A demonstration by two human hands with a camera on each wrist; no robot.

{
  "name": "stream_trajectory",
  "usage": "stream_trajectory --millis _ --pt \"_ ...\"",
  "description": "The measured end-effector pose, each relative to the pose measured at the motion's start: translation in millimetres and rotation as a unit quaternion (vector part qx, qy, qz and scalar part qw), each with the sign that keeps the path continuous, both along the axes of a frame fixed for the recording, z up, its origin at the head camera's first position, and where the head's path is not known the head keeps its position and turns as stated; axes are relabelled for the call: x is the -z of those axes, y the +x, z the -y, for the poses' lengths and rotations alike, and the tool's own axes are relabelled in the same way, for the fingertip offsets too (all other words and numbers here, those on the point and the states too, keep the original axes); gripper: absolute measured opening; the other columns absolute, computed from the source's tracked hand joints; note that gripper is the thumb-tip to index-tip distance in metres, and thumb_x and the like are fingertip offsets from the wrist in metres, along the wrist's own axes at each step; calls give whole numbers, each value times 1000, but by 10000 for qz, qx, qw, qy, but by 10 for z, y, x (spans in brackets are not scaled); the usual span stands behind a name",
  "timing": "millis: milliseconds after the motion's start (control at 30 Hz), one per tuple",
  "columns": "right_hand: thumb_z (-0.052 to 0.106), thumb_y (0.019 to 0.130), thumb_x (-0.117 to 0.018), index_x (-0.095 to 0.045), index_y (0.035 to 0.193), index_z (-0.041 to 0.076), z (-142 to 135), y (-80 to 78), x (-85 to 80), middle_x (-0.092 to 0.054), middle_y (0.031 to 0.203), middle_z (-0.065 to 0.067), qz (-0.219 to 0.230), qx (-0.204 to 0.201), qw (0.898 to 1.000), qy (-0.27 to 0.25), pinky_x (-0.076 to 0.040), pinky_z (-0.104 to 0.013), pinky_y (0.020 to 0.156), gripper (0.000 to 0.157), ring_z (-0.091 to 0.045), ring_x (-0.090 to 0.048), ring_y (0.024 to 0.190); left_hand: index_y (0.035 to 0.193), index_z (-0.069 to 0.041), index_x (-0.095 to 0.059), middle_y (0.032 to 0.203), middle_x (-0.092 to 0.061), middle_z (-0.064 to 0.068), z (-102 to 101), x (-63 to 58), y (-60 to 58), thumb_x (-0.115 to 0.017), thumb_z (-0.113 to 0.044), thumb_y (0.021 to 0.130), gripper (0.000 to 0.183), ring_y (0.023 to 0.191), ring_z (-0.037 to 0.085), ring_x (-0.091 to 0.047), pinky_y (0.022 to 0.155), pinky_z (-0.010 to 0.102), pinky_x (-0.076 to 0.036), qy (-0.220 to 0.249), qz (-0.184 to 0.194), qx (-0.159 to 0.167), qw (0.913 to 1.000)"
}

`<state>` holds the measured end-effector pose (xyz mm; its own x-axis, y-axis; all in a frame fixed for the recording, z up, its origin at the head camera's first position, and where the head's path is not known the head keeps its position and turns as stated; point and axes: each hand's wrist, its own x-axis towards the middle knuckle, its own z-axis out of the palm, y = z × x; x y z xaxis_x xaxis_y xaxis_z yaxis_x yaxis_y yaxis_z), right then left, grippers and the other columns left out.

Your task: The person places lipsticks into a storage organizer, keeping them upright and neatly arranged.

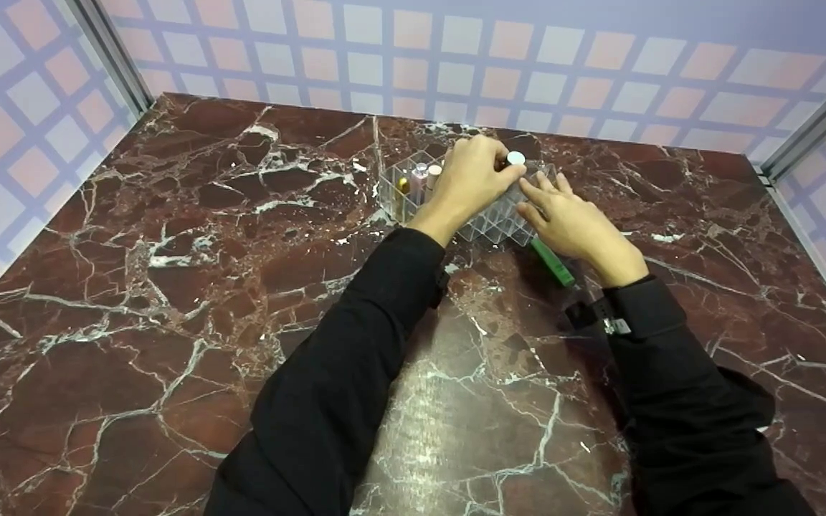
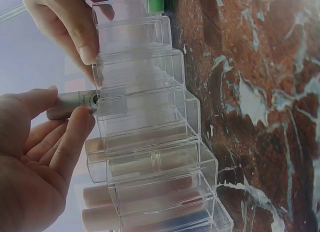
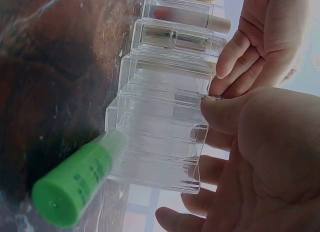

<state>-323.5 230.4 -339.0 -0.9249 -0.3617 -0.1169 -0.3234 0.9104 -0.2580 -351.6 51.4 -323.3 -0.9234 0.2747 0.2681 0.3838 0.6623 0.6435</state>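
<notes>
My left hand (image 1: 472, 175) pinches a small silver-grey cosmetic tube (image 2: 70, 105) between thumb and fingers. One end of the tube is right at the top opening of a clear compartmented organizer (image 1: 495, 218). My right hand (image 1: 572, 221) has its fingers spread along the organizer's right side, the thumb near its upper edge. A green capped tube (image 1: 552, 263) lies on the table at the organizer's front right, under that hand. Several tubes stand in the organizer's left compartments, among them a gold one (image 1: 404, 186) and a pinkish one (image 1: 417, 180).
The organizer stands toward the back of a dark red marbled table (image 1: 169, 344) with white veins. Behind the table rises a checkered wall panel (image 1: 413, 64), with metal corner posts (image 1: 115, 61) at the sides.
</notes>
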Motion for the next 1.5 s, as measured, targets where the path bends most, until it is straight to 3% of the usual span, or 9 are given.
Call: stream_trajectory --millis 300,500,800,1100,1267,1500 --pt "40 111 -32 -21 162 11 2 -9 -2 -10 166 -21 47 5 10000 19 -15 -76 110 59 -47 -1 151 110 -7 -74 100 -75 4 -22 -1 -5 -71 -25 97 23 76 11 -65 68 20 -51 97 30 -171 9998" --pt "41 111 -32 -21 162 12 -7 -7 19 -10 166 -22 39 -1 10000 -23 -15 -76 110 59 -47 -2 151 108 -9 -76 99 -74 3 -33 9 -1 -70 -27 98 22 72 11 -62 65 21 -49 -364 51 -291 9989" --pt "41 111 -32 -22 162 13 -8 2 8 -11 167 -20 44 28 10000 -18 -16 -73 113 58 -46 -3 151 107 -16 -76 101 -73 -2 -72 1 0 -66 -36 100 23 83 14 -65 72 27 -50 -990 126 -572 9934" --pt "40 111 -33 -23 161 12 -5 2 18 -11 167 -20 6 27 10000 -65 -16 -74 112 58 -46 -3 151 91 -16 -72 83 -69 -3 -93 60 33 -67 -36 99 22 71 13 -61 59 24 -46 -1021 251 -725 9918" --pt "41 111 -34 -23 161 13 -14 -1 29 -11 167 -19 -30 39 10000 -79 -15 -75 111 59 -46 -3 151 90 -16 -71 87 -70 -2 -125 56 45 -67 -35 99 22 74 15 -63 62 27 -48 -1090 288 -865 9898" --pt "41 111 -33 -24 161 13 -11 8 27 -12 167 -19 -45 51 9999 -122 -15 -76 111 59 -45 -3 152 100 -15 -73 96 -72 0 -158 61 36 -67 -34 99 20 77 15 -65 64 27 -51 -1108 380 -940 9887"
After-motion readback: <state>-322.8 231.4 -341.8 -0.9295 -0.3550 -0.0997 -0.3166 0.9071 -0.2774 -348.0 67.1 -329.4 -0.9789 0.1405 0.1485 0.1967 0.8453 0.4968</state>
